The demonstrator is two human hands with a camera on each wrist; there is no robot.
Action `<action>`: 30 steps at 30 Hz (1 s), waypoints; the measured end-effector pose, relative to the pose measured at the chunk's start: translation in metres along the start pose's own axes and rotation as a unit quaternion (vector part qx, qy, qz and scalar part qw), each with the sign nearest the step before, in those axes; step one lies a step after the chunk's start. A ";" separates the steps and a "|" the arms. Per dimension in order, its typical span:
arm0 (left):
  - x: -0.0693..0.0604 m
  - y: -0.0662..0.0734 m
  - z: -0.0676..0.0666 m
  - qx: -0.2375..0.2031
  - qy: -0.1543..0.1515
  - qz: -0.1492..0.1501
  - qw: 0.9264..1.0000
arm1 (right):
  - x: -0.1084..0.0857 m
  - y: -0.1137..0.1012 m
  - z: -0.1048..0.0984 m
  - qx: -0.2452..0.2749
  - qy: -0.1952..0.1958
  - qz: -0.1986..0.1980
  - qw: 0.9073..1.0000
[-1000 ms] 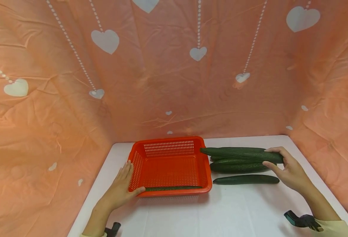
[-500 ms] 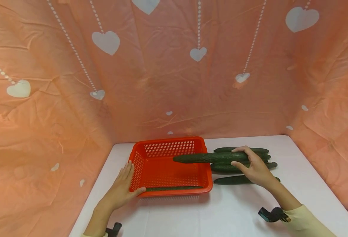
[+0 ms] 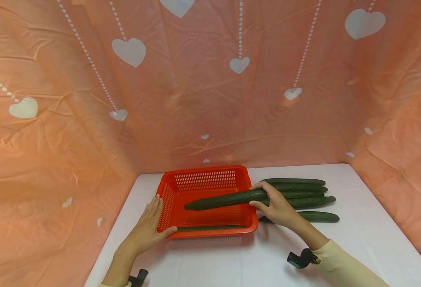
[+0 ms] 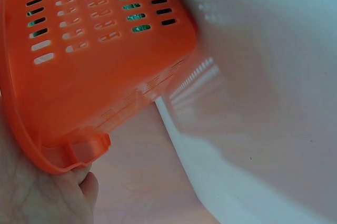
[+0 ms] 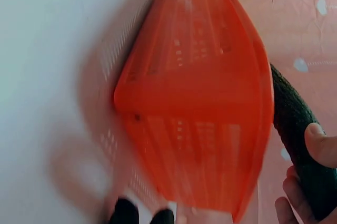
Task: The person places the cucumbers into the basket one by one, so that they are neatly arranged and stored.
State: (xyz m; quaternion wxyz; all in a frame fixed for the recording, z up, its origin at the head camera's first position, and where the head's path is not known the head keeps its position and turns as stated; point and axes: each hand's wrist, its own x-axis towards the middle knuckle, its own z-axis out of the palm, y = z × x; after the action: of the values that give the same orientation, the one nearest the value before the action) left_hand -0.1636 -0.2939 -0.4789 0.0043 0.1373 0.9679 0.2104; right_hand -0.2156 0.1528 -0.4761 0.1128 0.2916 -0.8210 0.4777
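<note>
In the head view, my right hand (image 3: 278, 206) holds a long dark green cucumber (image 3: 219, 200) near its right end, thumb on one side and fingers on the other. Its far tip slopes down over the inside of the red-orange plastic basket (image 3: 210, 234). My left hand (image 3: 145, 228) rests at the basket's near left corner, its fingers straight along the left rim and its thumb on the front rim. Inside, another cucumber (image 3: 212, 228) lies along the front wall. From the right wrist view, the held cucumber (image 5: 295, 113) shows beyond the basket rim (image 5: 266, 92), gripped by thumb and fingers.
Right of the basket, several cucumbers (image 3: 303, 187) lie side by side on the white table (image 3: 210, 265). A separate cucumber (image 3: 318, 217) lies nearer the front, partly behind my right hand. A peach-coloured sheet (image 3: 181, 99) with white hearts surrounds the table's back and sides.
My right hand has moved left with the cucumber, from above the other cucumbers to the basket's right rim. The cucumber's left tip has dipped. My left hand has stayed in place.
</note>
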 end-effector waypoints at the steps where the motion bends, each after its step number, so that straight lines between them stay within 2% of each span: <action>1: 0.000 0.000 0.000 -0.001 -0.001 0.000 1.000 | 0.002 -0.002 0.004 0.006 -0.006 0.004 1.000; 7: 0.002 -0.001 0.000 0.007 -0.002 -0.002 1.000 | 0.012 -0.007 0.028 0.029 -0.033 -0.001 0.999; 16: 0.000 0.000 -0.001 0.000 -0.004 -0.003 1.000 | 0.020 -0.018 0.056 0.021 -0.046 0.004 0.999; 22: 0.000 0.003 -0.002 0.002 -0.004 0.000 1.000 | 0.021 -0.021 0.066 0.004 -0.052 0.011 0.999; 30: 0.000 0.000 0.000 -0.004 -0.011 -0.011 1.000 | 0.023 -0.032 0.074 -0.020 -0.064 0.023 0.998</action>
State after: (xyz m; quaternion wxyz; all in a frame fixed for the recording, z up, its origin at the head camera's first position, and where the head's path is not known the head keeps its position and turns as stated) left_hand -0.1634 -0.2938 -0.4789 0.0180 0.1295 0.9684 0.2124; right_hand -0.2088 0.0695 -0.4809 0.0550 0.3003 -0.8422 0.4445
